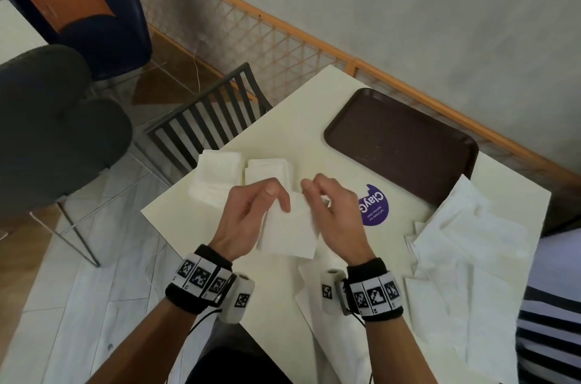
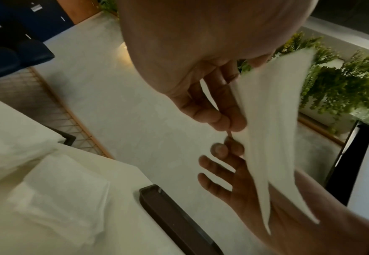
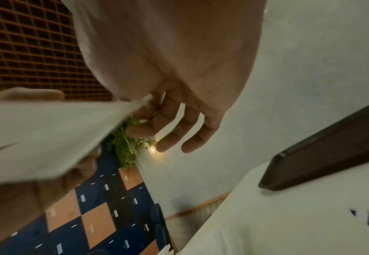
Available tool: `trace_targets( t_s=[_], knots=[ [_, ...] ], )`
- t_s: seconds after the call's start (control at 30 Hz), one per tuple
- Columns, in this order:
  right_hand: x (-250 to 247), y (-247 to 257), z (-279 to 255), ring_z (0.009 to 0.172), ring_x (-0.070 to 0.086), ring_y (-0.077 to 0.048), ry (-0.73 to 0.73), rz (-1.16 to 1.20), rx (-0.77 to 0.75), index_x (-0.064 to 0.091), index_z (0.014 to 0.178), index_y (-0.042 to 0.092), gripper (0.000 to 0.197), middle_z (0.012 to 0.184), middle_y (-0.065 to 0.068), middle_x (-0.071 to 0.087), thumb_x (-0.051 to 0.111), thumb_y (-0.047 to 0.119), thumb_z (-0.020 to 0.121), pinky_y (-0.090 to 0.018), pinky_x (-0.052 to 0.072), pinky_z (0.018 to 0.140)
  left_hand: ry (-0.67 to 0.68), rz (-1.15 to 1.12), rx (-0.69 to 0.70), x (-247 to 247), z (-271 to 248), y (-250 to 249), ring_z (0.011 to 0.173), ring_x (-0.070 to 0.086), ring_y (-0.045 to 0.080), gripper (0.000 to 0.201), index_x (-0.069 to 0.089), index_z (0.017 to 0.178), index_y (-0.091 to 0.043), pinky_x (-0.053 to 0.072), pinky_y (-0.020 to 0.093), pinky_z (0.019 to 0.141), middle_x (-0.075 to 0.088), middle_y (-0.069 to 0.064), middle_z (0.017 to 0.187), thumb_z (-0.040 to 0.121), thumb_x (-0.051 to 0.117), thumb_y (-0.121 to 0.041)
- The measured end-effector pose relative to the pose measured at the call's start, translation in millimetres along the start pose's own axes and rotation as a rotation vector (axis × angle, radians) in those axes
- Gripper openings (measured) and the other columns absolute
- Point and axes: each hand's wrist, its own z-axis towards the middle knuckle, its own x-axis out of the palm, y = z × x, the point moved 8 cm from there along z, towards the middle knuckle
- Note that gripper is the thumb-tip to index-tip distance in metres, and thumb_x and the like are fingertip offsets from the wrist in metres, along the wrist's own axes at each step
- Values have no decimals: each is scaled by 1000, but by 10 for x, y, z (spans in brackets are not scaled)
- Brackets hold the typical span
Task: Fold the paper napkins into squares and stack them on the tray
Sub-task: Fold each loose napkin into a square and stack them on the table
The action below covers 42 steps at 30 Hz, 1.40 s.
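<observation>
Both hands hold one white paper napkin (image 1: 290,231) in the air above the table, partly folded. My left hand (image 1: 251,214) pinches its upper left edge between thumb and fingers. My right hand (image 1: 330,204) pinches the upper right edge. In the left wrist view the napkin (image 2: 273,131) hangs as two layers from the pinching fingers (image 2: 227,119). The right wrist view shows the napkin (image 3: 43,136) pinched at one corner by my right fingers (image 3: 148,110). The brown tray (image 1: 399,145) lies bare at the far right of the table. Folded napkins (image 1: 267,171) lie beyond my hands.
A heap of unfolded napkins (image 1: 465,261) covers the table's right side, one overlapping the tray's corner. A purple round sticker (image 1: 374,206) lies between my hands and the tray. A black slatted chair (image 1: 207,126) stands at the table's far left edge; a lattice fence (image 1: 283,47) runs behind.
</observation>
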Motion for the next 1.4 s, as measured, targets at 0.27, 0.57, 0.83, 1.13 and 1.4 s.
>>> trace_targets(
  t_s=[0.27,0.57,0.83,1.13,1.4],
  knots=[
    [421,-301,208,70,60,-20,30,267,205,50,110,19,27,71,-8,58,76,22,104,-39,64,74,-147,312,-158,-461,325,508,78,65,17,16,65,95,-29,54,28,76,70,-3,87,95,81,-26],
    [899,-1038,691,86,75,-25,198,-127,373,61,111,22,14,98,-13,78,59,11,102,-30,55,77,89,697,-419,-298,598,1623,143,45,34,44,63,138,-21,35,38,119,46,9,153,97,76,-16],
    [4,-1328,-178,105,71,-27,302,-489,392,60,118,26,14,104,4,73,65,31,105,-47,62,92,-20,582,-182,130,-113,1265,120,55,22,22,71,115,-26,46,37,108,62,-4,127,95,79,-24],
    [-136,-1776,-1097,98,66,-25,307,-496,468,63,113,25,32,101,4,69,82,24,88,-42,57,88,397,738,-259,1318,-925,1502,116,52,25,44,65,125,-26,46,45,98,61,-4,122,88,80,-44],
    [-468,-1400,-1043,89,71,-7,82,-177,275,64,89,27,21,91,10,74,84,27,96,-21,52,80,255,418,-95,1011,-770,1141,121,58,2,20,74,86,-25,44,24,104,72,-20,113,88,88,-39]
  ],
)
